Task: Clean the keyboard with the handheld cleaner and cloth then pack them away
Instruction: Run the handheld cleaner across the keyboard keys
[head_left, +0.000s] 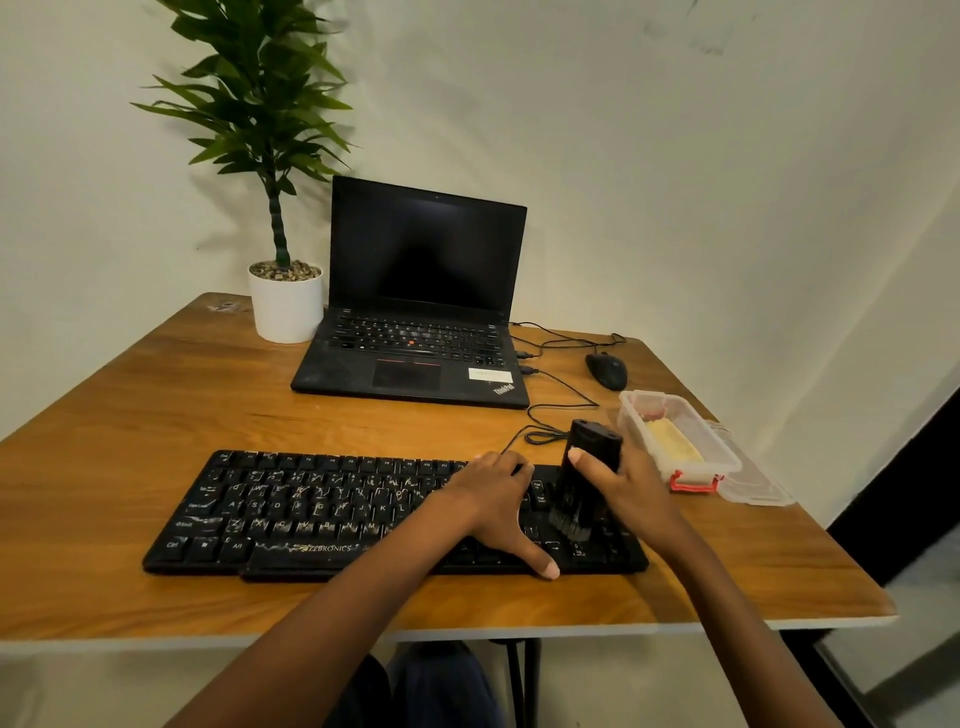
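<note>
Black handheld cleaner stands brush-down on the keyboard's right end, your right hand's fingers wrapped around it; your left hand lies flat, fingers spread, on the keys. One cleaner, one keyboard.

Dim, warm indoor light falls from above and slightly in front, leaving the pale wall unevenly lit, brighter at centre and greyer toward the corners. The potted plant throws a soft, diffuse shadow on the wall to its left. The wooden table shows a mild sheen and no hard glare; the laptop screen carries a faint grey reflection. Wide-angle distortion bows the table's edges and stretches both forearms at the bottom. Detail is soft throughout, with smeared texture on the wall and blurred keyboard legends.
</note>
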